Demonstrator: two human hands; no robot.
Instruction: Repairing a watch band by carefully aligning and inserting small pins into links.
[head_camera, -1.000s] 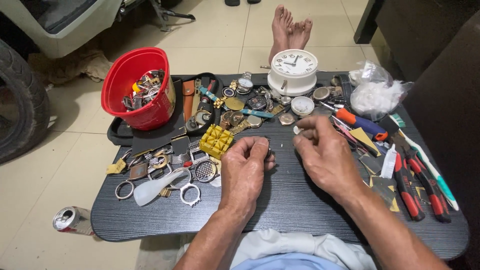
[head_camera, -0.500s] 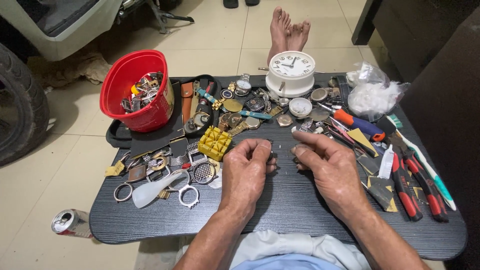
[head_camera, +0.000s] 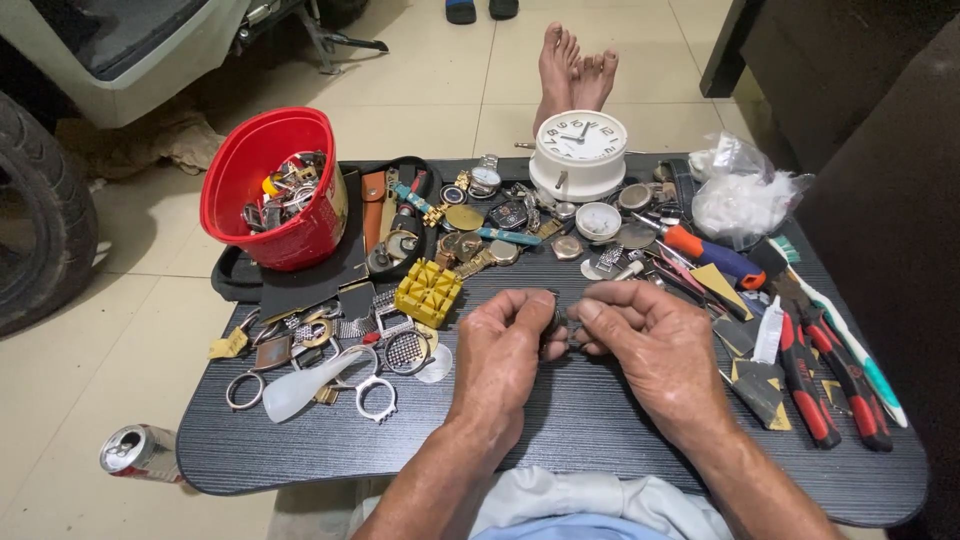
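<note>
Left hand (head_camera: 505, 345) curled, fingertips pinching one end of a small dark metal part (head_camera: 562, 325); right hand (head_camera: 650, 345) pinching the other end from the opposite side. Held just above the bench (head_camera: 560, 440), at mid-bench, fingertips of both hands almost touching. Lies directly between the two hands, neither one clearly nearer. Long axis seemingly left to right, parallel to the bench's near edge, though mostly hidden by fingers, so shape and pointing end hard to tell; possibly a watch piece. Just beyond the left hand, a yellow block (head_camera: 429, 291); left of that, watch cases and rings around a whitish spoon-shaped tool (head_camera: 300, 385). Farther back, a red tub (head_camera: 270, 215) of parts and a white clock (head_camera: 580, 152). Well to the right, red-handled pliers (head_camera: 800, 375) lying away from the body.
</note>
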